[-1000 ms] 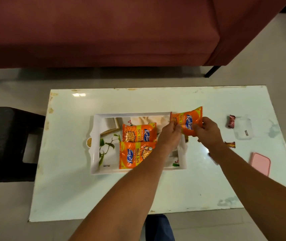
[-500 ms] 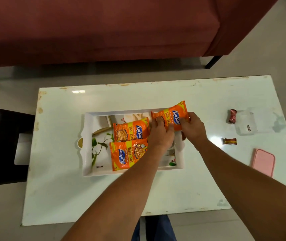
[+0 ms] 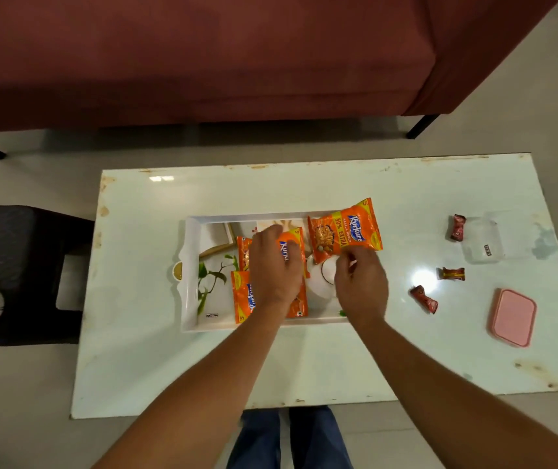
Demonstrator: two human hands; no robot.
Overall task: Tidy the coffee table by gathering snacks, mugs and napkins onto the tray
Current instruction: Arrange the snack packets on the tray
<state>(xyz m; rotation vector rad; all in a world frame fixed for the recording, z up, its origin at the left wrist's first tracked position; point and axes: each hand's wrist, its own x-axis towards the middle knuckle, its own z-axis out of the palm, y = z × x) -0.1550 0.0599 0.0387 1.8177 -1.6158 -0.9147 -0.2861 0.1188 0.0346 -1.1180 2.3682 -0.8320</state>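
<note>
Head view: looking down at a white tray (image 3: 189, 265) on the coffee table (image 3: 169, 367). Lying at the tray's far right corner, a third orange snack packet (image 3: 345, 233), long side running left to right and tipping a little, one end poking over the tray's rim. Hovering just near of that packet, the right hand (image 3: 360, 286), fingers (image 3: 350, 262) curled loosely, seeming to hold nothing. Pressing flat and open on two more orange packets (image 3: 291, 248) in the tray's middle, the left hand (image 3: 276, 270), gripping nothing. Peeking out between the hands, something white and round inside the tray; cannot tell what. Still waiting to the right of the tray: three small wrapped candies (image 3: 424, 298), with the right hand plainly nearer to them. Also sitting further right of the tray, a pink box (image 3: 512, 317) and a clear tub (image 3: 482, 242). Probably reaching rightward next with that right hand.
</note>
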